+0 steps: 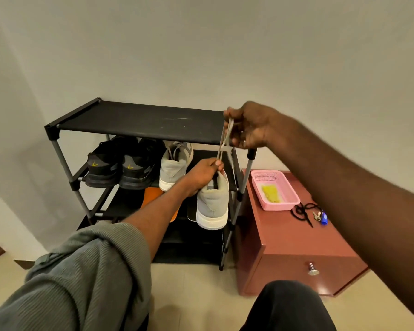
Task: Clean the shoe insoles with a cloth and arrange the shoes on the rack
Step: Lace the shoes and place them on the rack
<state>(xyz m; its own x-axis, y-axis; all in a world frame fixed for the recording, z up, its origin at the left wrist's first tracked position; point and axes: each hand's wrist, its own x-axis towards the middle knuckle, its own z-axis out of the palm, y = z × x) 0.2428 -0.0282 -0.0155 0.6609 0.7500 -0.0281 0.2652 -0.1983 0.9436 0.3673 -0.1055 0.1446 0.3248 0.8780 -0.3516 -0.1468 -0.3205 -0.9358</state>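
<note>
A grey sneaker (212, 206) with a white sole hangs heel toward me in front of the black shoe rack (139, 123). My left hand (202, 174) grips it at the collar. My right hand (246, 126) pinches its grey laces (225, 137) and holds them stretched upward over the rack's top right corner. On the middle shelf stand a pair of black sneakers (120, 163) and the matching grey sneaker (175, 163). An orange insole (153, 197) and a pale one lie on the lower shelf. A yellow cloth (271, 193) lies in a pink basket (275, 189).
The pink basket stands on a reddish-brown cabinet (292, 242) right of the rack, beside a black lace (304, 211) and keys (319, 217). The rack's top shelf is bare. Pale floor tiles lie in front, and my dark-trousered knee (289, 306) is at the bottom right.
</note>
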